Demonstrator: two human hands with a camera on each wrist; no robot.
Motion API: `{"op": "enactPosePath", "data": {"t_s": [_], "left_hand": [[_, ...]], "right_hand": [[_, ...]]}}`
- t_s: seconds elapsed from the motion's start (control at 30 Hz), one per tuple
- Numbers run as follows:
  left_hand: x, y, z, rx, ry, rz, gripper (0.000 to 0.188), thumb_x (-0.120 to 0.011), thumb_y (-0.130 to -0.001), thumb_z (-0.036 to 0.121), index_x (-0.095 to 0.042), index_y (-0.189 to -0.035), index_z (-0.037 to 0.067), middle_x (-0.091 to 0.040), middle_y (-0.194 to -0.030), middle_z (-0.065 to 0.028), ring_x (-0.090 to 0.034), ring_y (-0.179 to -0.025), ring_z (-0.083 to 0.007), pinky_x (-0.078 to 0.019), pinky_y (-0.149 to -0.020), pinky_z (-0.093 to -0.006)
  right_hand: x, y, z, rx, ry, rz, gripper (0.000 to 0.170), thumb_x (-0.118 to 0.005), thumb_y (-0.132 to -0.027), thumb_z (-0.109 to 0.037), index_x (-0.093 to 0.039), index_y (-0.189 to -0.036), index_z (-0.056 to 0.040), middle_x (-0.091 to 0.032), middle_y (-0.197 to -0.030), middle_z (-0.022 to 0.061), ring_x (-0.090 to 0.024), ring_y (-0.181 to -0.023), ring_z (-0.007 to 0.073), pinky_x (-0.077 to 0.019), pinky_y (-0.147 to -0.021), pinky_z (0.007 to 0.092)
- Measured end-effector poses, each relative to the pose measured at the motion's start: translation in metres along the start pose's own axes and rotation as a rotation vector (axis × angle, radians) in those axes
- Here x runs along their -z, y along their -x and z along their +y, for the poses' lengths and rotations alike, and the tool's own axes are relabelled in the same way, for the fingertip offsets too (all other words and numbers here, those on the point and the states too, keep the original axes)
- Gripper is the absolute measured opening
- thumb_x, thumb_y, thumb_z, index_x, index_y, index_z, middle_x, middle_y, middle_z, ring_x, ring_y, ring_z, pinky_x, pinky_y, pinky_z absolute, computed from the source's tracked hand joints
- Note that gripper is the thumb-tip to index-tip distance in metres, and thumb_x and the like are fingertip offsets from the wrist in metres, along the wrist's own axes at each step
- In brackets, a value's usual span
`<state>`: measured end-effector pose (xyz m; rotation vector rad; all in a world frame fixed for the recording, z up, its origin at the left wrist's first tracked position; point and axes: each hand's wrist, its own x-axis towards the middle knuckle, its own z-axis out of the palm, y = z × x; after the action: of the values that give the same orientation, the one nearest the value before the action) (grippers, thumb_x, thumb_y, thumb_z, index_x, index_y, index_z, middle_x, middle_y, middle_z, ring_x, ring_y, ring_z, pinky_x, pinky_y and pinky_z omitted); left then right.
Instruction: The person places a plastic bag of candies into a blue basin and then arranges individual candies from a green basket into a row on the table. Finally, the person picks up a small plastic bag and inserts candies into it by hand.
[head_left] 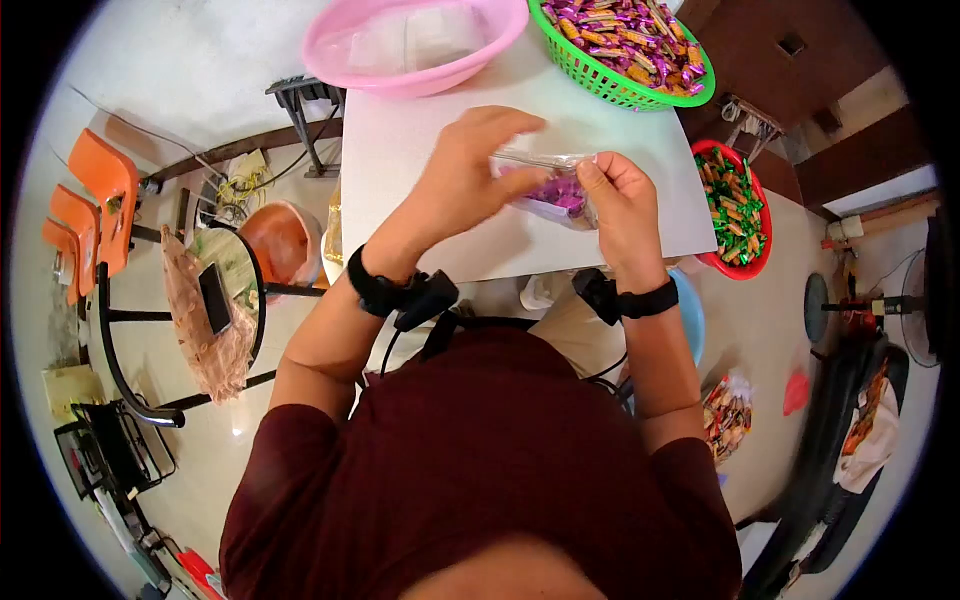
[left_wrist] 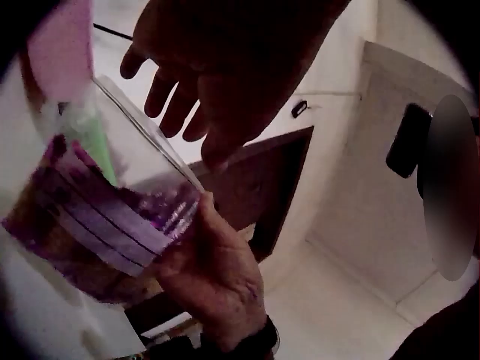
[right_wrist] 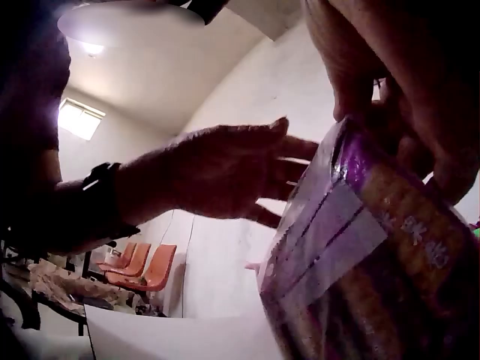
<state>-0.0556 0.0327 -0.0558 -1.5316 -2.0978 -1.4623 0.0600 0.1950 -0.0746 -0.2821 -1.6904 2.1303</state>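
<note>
A clear zip-top bag [head_left: 560, 195] of purple-wrapped sweets is held above the white table. My right hand [head_left: 625, 205] pinches its top corner between thumb and fingers; in the left wrist view the right hand [left_wrist: 217, 274] grips that corner from below. My left hand [head_left: 470, 175] is beside the bag's other end, fingers apart and fairly straight. In the left wrist view the left hand [left_wrist: 210, 67] hangs near the bag's [left_wrist: 112, 217] top edge without gripping it. The right wrist view has the left hand's [right_wrist: 217, 172] fingertips behind the bag [right_wrist: 352, 247].
A pink basin [head_left: 350, 75] with clear bags and a green basket [head_left: 620, 92] of purple-wrapped sweets stand at the table's [head_left: 400, 140] far edge. Right of the table is a red basin [head_left: 762, 240] of green-wrapped sweets. Orange chairs [head_left: 105, 175] stand at the left.
</note>
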Motion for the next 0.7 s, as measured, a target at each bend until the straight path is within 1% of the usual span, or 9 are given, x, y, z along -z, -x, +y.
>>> {"op": "enactPosePath", "data": {"t_s": [0.1,0.13,0.23,0.33,0.43,0.5,0.6,0.7], "left_hand": [[-0.007,-0.012,0.008,0.029,-0.027,-0.198,0.031,-0.077,-0.073,0.008,-0.067,-0.102,0.004,-0.068,-0.096,-0.0116,-0.064,-0.092,-0.0271,-0.0498,-0.082,-0.0359],[-0.011,-0.015,0.009,0.026,-0.016,-0.172,0.021,-0.075,-0.073,0.006,-0.068,-0.092,0.002,-0.068,-0.083,-0.0091,-0.064,-0.078,-0.0241,-0.0512,-0.073,-0.0344],[-0.01,-0.016,0.01,0.237,0.139,-0.239,0.015,-0.073,-0.074,0.003,-0.068,-0.088,0.0,-0.067,-0.079,-0.0074,-0.063,-0.072,-0.0168,-0.0506,-0.068,-0.0299],[-0.001,-0.015,0.008,0.362,0.264,-0.299,0.009,-0.07,-0.076,0.001,-0.067,-0.084,0.0,-0.066,-0.075,-0.0042,-0.06,-0.07,-0.0104,-0.0493,-0.065,-0.026],[0.008,-0.013,0.004,0.449,0.351,-0.344,0.006,-0.07,-0.078,0.0,-0.068,-0.083,0.0,-0.066,-0.074,-0.0022,-0.059,-0.069,-0.0086,-0.0489,-0.065,-0.025],[0.015,-0.011,-0.001,0.433,0.351,-0.325,0.007,-0.071,-0.078,0.003,-0.068,-0.083,-0.001,-0.067,-0.071,-0.0045,-0.06,-0.065,-0.0099,-0.0491,-0.062,-0.0253],[0.025,-0.007,-0.009,0.409,0.326,-0.302,0.007,-0.071,-0.078,0.003,-0.068,-0.082,-0.002,-0.067,-0.071,-0.0055,-0.061,-0.064,-0.0104,-0.0491,-0.061,-0.025],[0.033,-0.004,-0.011,0.433,0.315,-0.289,0.006,-0.07,-0.079,0.002,-0.068,-0.083,-0.002,-0.067,-0.073,-0.0052,-0.061,-0.067,-0.0104,-0.0496,-0.064,-0.0251]], "right_hand": [[-0.003,0.002,-0.001,-0.052,0.045,-0.011,0.011,-0.062,-0.094,-0.011,-0.063,-0.09,-0.0014,-0.061,-0.08,-0.0026,-0.051,-0.068,0.0027,-0.0431,-0.061,0.0186],[-0.003,0.002,-0.001,-0.02,0.08,-0.014,0.011,-0.062,-0.094,-0.011,-0.063,-0.09,-0.0014,-0.061,-0.079,-0.0027,-0.051,-0.068,0.0025,-0.0429,-0.061,0.0186],[-0.004,0.004,0.0,0.043,0.151,-0.017,0.011,-0.062,-0.094,-0.011,-0.063,-0.09,-0.0013,-0.06,-0.078,-0.003,-0.051,-0.068,0.002,-0.0425,-0.061,0.0185],[-0.004,0.006,-0.002,0.043,0.155,-0.03,0.012,-0.062,-0.094,-0.012,-0.063,-0.09,-0.0011,-0.06,-0.077,-0.0032,-0.05,-0.068,0.0019,-0.0424,-0.061,0.0186],[-0.005,0.008,-0.004,0.035,0.162,-0.036,0.011,-0.062,-0.094,-0.011,-0.063,-0.091,-0.0007,-0.06,-0.078,-0.0027,-0.051,-0.069,0.0024,-0.0429,-0.061,0.019],[-0.003,0.008,-0.006,0.048,0.183,-0.019,0.011,-0.062,-0.094,-0.011,-0.064,-0.091,-0.0003,-0.061,-0.079,-0.0019,-0.052,-0.07,0.0031,-0.0437,-0.063,0.0193],[0.005,0.006,-0.004,0.053,0.138,-0.045,0.008,-0.06,-0.094,-0.008,-0.064,-0.094,-0.0003,-0.068,-0.092,0.0042,-0.058,-0.081,0.0075,-0.0466,-0.078,0.0228],[0.005,0.008,-0.009,0.052,0.173,-0.039,0.009,-0.059,-0.095,-0.007,-0.064,-0.094,0.0,-0.068,-0.093,0.0053,-0.059,-0.083,0.0084,-0.0471,-0.08,0.0232]]}}
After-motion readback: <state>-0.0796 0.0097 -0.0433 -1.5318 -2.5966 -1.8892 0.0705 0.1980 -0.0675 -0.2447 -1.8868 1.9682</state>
